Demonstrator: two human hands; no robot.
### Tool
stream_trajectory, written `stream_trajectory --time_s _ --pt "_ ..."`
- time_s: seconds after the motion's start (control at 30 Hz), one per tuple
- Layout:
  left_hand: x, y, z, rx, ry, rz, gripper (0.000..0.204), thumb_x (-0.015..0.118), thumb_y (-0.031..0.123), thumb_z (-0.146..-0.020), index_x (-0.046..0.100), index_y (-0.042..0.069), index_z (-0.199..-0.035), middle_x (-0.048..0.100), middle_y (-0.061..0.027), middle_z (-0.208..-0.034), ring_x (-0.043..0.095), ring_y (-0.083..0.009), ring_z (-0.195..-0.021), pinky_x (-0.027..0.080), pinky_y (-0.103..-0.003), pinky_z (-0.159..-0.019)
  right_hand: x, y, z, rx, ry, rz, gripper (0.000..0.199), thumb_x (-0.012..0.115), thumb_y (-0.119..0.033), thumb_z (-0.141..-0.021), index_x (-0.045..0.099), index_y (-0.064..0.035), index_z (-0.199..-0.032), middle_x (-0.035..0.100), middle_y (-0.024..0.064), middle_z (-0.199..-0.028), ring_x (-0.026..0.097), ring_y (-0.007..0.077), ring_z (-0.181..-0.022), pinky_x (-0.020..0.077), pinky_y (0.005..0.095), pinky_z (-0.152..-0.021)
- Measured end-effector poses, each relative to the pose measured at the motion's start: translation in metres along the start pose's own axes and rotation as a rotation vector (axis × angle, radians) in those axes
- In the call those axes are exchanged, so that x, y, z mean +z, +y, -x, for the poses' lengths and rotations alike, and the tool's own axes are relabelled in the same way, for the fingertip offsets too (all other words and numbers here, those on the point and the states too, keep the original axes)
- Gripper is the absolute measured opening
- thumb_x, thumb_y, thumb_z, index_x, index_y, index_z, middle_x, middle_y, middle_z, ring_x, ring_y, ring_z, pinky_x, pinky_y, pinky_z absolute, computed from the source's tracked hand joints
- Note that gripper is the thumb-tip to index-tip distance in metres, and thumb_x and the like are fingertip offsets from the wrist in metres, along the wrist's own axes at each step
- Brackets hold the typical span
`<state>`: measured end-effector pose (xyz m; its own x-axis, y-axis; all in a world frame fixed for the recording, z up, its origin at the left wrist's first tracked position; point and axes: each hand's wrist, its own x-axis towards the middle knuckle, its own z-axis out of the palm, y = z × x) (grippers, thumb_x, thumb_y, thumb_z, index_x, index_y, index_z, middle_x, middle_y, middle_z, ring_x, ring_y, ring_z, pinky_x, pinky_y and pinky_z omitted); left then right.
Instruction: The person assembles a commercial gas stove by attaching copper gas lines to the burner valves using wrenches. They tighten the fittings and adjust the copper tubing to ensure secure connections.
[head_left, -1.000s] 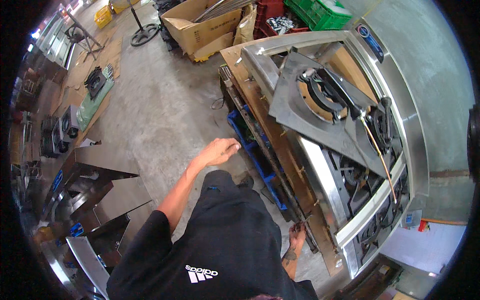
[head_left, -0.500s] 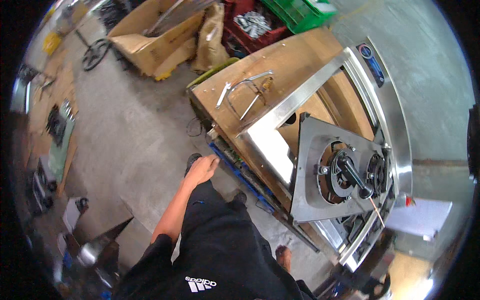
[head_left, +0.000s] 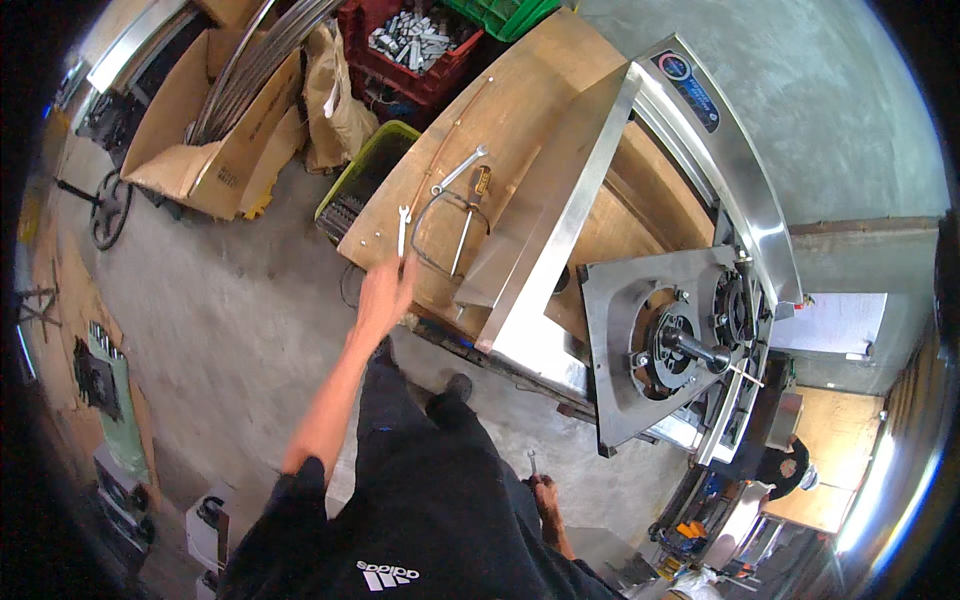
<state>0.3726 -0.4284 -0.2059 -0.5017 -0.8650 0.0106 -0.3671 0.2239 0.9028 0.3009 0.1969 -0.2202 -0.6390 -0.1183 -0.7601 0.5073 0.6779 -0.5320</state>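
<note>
a silver wrench (head_left: pixel 533 463) is gripped by the right hand (head_left: pixel 546 497); whether the left hand (head_left: pixel 384 293) (beside a silver open-ended spanner (head_left: pixel 403 226)) is closed cannot be told; a dark-blue printed label (head_left: pixel 687 92) is seen.

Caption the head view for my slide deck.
Left hand close to a wrench on a wooden worktop; right hand holding a second wrench.

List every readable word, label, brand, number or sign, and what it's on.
I won't copy wording or brands, only where they stand.
Black shirt: white lettering beside slanted bars.
Stove's back panel: dark label with round emblem and lettering.
Cardboard box: dark print, too blurred to read.
Screwdriver handle: marking too small to read.
</note>
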Motion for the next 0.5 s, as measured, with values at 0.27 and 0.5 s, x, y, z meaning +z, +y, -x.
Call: stream_trajectory --time_s 0.27,0.5 --pt "0.118 -0.034 -0.227 0.281 -0.246 -0.72 0.018 0.06 0.011 -0.099 0.074 0.003 -0.092 0.075 -0.0193 -0.09 0.075 -0.0379 -0.085 0.061 -0.049 -0.079 0.051 0.037 0.064 0.091 0.295 -0.091 0.037 0.065 -0.031 -0.104 0.072 0.0036 -0.094 0.075 0.0118 -0.086 0.069 0.0188 -0.077 0.0544 0.037 -0.069" --pt "0.147 -0.096 -0.291 0.405 -0.363 -0.655 0.021 0.069 0.016 -0.088 0.073 -0.002 -0.098 0.073 -0.0268 -0.098 0.071 -0.0465 -0.097 0.056 -0.055 -0.083 0.1 0.114 0.111 0.264 0.612 -0.248 0.034 0.06 -0.026 -0.105 0.063 0.0076 -0.106 0.076 0.0157 -0.089 0.075 0.0247 -0.073 0.062 0.0396 -0.062"
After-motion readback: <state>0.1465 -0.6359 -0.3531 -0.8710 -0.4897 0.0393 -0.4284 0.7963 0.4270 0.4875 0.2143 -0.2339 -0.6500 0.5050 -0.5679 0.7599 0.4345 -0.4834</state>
